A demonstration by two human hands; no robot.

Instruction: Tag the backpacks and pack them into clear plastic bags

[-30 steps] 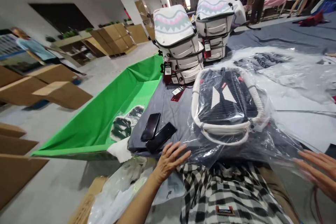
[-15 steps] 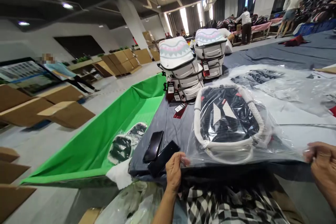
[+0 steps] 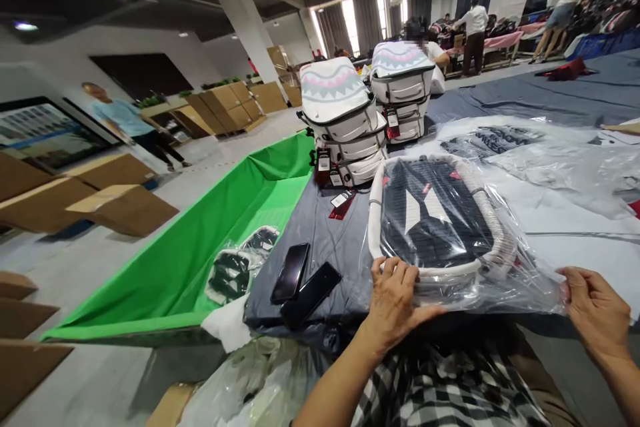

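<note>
A black backpack (image 3: 435,220) with white trim and a white geometric print lies in a clear plastic bag (image 3: 530,287) at the table's near edge. My left hand (image 3: 393,300) rests on the backpack's near left corner, fingers bent over the white edge and thumb stretched along the front. At the right, my right hand (image 3: 597,310) pinches a corner of the plastic bag, pulled out to the side. Left of the backpack, two dark phones (image 3: 291,272) lie overlapping on the grey table cover (image 3: 345,247).
White backpacks (image 3: 335,90) with hang tags are stacked behind. A green fabric bin (image 3: 185,260) at the left holds bagged backpacks (image 3: 230,277). More plastic bags (image 3: 575,173) lie at the right. Cardboard boxes (image 3: 120,207) and a person (image 3: 125,120) are at the far left; other people work behind.
My left hand has let go of the bag's left edge and moved right onto the backpack's corner. My right hand has moved slightly left with the plastic, which is now bunched closer.
</note>
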